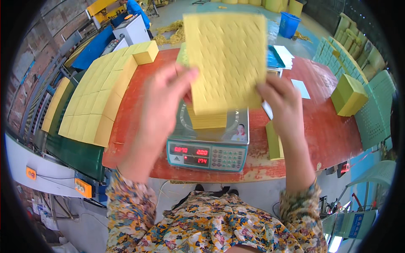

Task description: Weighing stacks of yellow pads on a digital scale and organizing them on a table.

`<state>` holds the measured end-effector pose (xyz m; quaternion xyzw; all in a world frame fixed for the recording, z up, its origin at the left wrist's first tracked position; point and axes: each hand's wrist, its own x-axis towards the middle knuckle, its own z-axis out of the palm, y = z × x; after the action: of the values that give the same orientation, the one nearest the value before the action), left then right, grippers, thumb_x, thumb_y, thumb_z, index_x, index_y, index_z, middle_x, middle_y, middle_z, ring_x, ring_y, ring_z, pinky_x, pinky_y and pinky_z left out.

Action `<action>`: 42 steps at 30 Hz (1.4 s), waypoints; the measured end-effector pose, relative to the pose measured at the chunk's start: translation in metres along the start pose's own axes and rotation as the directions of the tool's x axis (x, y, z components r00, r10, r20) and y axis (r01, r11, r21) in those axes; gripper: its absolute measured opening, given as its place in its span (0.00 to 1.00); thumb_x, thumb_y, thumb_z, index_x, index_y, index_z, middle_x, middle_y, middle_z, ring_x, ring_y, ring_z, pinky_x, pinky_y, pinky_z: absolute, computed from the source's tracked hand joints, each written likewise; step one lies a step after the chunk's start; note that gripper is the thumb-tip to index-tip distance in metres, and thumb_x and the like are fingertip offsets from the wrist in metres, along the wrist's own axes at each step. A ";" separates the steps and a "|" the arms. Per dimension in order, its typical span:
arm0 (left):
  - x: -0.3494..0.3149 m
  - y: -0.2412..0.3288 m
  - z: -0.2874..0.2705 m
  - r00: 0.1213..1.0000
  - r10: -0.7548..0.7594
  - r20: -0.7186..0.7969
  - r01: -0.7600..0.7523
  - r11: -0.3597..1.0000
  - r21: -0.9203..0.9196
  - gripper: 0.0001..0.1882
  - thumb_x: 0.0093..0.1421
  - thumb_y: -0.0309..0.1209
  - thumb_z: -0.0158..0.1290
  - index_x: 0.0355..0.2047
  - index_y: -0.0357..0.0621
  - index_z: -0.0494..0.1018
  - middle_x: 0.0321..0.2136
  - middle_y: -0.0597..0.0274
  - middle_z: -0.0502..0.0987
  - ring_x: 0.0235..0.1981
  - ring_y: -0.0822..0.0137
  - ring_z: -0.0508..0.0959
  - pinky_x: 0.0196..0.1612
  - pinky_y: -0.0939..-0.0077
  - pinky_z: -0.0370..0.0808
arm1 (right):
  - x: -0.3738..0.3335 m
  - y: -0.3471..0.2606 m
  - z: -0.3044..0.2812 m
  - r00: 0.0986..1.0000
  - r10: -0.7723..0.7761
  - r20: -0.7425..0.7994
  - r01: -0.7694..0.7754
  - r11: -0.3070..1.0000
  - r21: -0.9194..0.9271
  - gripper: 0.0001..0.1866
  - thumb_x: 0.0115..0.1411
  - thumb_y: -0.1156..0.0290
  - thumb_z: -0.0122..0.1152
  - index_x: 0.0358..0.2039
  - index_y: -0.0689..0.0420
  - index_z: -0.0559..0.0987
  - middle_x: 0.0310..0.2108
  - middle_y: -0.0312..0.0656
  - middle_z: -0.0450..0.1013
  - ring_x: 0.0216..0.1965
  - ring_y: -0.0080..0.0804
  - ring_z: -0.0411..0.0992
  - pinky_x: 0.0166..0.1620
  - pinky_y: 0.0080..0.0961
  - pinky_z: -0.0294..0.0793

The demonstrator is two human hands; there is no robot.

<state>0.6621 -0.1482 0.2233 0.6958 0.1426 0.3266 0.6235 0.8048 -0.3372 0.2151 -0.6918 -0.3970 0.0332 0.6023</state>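
Observation:
Between both hands I hold up a yellow paper sheet [228,61] with rows of short slit-like marks; whether it is one sheet or a thin stack I cannot tell. My left hand [164,95] pinches its left edge and is blurred. At the lower right edge, my right hand [282,99] grips it between thumb and fingers. Below the sheet, a stack of yellow paper [209,121] sits on the digital scale [206,156], whose red display is lit. The raised sheet hides part of that stack and the back of the scale.
The scale stands on a worn red table [130,126]. Rows of yellow paper blocks [90,92] lie on a green surface at left. A yellow block [349,95] stands at right; another [275,141] is beside the scale. Beyond are a blue bin [289,25] and a person [138,12].

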 end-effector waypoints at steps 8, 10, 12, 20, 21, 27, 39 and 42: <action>0.127 -0.029 -0.083 0.985 -0.132 0.110 0.119 0.986 0.117 0.15 0.59 0.45 0.60 0.24 0.50 0.74 0.17 0.72 0.73 0.17 0.79 0.69 0.21 0.83 0.63 | 0.123 0.013 0.076 1.000 0.003 0.007 -0.004 0.993 0.122 0.21 0.56 0.73 0.64 0.51 0.66 0.77 0.25 0.35 0.72 0.25 0.19 0.67 0.28 0.20 0.67; 0.133 -0.041 -0.085 0.974 -0.175 0.144 0.155 0.979 0.136 0.15 0.59 0.46 0.60 0.24 0.52 0.74 0.17 0.72 0.73 0.16 0.79 0.69 0.19 0.84 0.62 | 0.127 0.021 0.078 0.999 0.042 0.020 -0.043 0.996 0.079 0.21 0.56 0.74 0.65 0.51 0.65 0.77 0.24 0.32 0.70 0.24 0.17 0.65 0.27 0.18 0.63; 0.132 -0.050 -0.086 0.971 -0.184 0.155 0.167 0.979 0.112 0.15 0.59 0.46 0.60 0.24 0.52 0.74 0.17 0.72 0.73 0.16 0.79 0.69 0.19 0.84 0.62 | 0.128 0.028 0.079 0.999 0.044 -0.010 -0.044 0.995 -0.085 0.23 0.51 0.67 0.66 0.47 0.64 0.80 0.25 0.38 0.74 0.27 0.24 0.72 0.32 0.24 0.72; 0.122 -0.056 -0.077 0.961 -0.197 0.196 0.182 0.979 0.091 0.15 0.60 0.45 0.59 0.25 0.49 0.75 0.17 0.71 0.73 0.15 0.79 0.69 0.18 0.83 0.62 | 0.112 0.033 0.076 0.995 -0.044 -0.086 0.016 0.951 -0.308 0.20 0.50 0.64 0.66 0.42 0.61 0.82 0.23 0.41 0.75 0.26 0.29 0.73 0.33 0.28 0.73; 0.120 -0.056 -0.075 0.964 -0.186 0.190 0.171 0.981 0.089 0.15 0.60 0.44 0.59 0.25 0.49 0.75 0.16 0.71 0.73 0.14 0.79 0.68 0.18 0.83 0.62 | 0.109 0.031 0.076 0.995 -0.056 -0.087 0.023 0.941 -0.337 0.19 0.51 0.65 0.66 0.42 0.61 0.82 0.24 0.41 0.75 0.25 0.30 0.74 0.33 0.28 0.73; 0.112 -0.063 -0.072 0.978 -0.150 0.146 0.139 0.987 0.081 0.15 0.61 0.43 0.58 0.25 0.48 0.74 0.16 0.71 0.72 0.14 0.78 0.68 0.18 0.83 0.62 | 0.099 0.028 0.081 0.994 -0.039 -0.102 0.008 0.958 -0.288 0.18 0.52 0.67 0.64 0.42 0.62 0.82 0.24 0.42 0.77 0.24 0.31 0.76 0.33 0.30 0.75; 0.109 -0.075 -0.062 1.000 0.004 0.013 -0.007 0.959 0.285 0.16 0.66 0.40 0.51 0.29 0.39 0.75 0.18 0.67 0.73 0.16 0.75 0.72 0.20 0.79 0.70 | 0.093 0.042 0.086 0.974 -0.149 -0.169 0.081 0.932 -0.355 0.11 0.59 0.68 0.63 0.40 0.57 0.83 0.21 0.32 0.72 0.22 0.18 0.67 0.28 0.20 0.69; 0.104 -0.073 -0.064 0.999 0.001 -0.036 0.007 0.976 0.220 0.17 0.67 0.41 0.49 0.30 0.40 0.76 0.17 0.67 0.73 0.16 0.74 0.72 0.20 0.79 0.70 | 0.093 0.046 0.083 0.982 -0.063 -0.177 0.057 0.998 -0.034 0.11 0.62 0.68 0.60 0.40 0.61 0.83 0.22 0.32 0.72 0.24 0.17 0.68 0.29 0.19 0.68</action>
<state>0.7145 -0.0228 0.1820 0.7543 0.1901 0.3201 0.5407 0.8484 -0.2139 0.1928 -0.6884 -0.3627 -0.0527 0.6259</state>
